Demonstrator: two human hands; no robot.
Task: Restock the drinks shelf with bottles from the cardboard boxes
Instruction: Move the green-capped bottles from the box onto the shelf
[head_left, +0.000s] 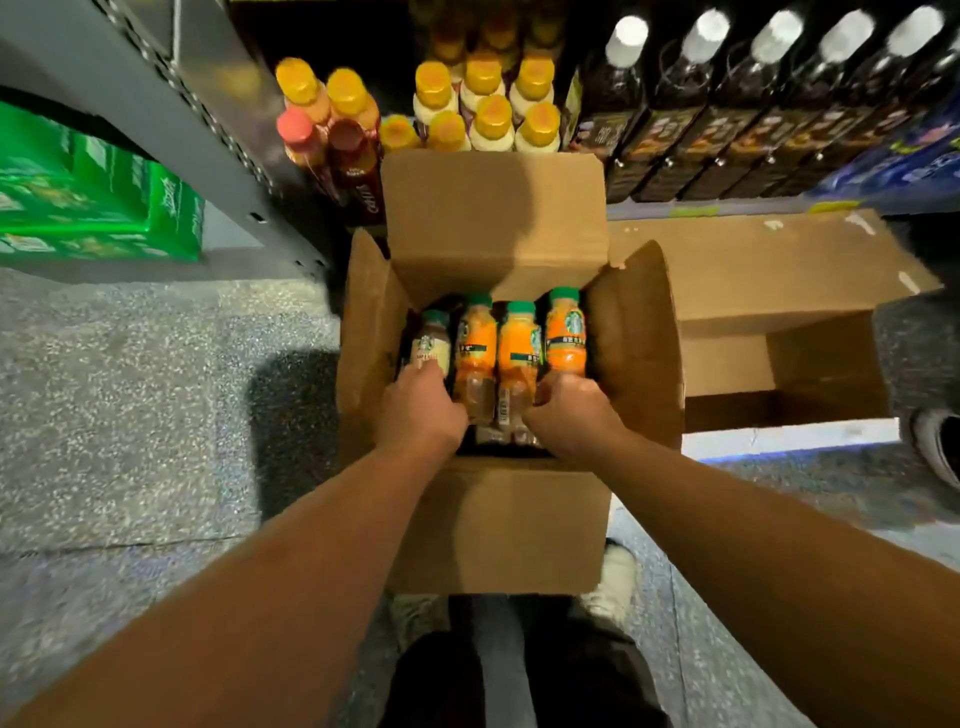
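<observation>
Bottles (498, 353) lie in the box (498, 218), shelf (675, 130) behind it.

Left grip (421, 410) holds pale bottle (430, 344), right grip (571, 410) orange bottle (565, 332).

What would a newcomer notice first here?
Both hands reach into the open cardboard box at centre: the left hand grips a pale-labelled bottle, the right hand an orange-labelled bottle. Beyond it, yellow-capped bottles crowd the shelf, with dark white-capped bottles to their right.
</observation>
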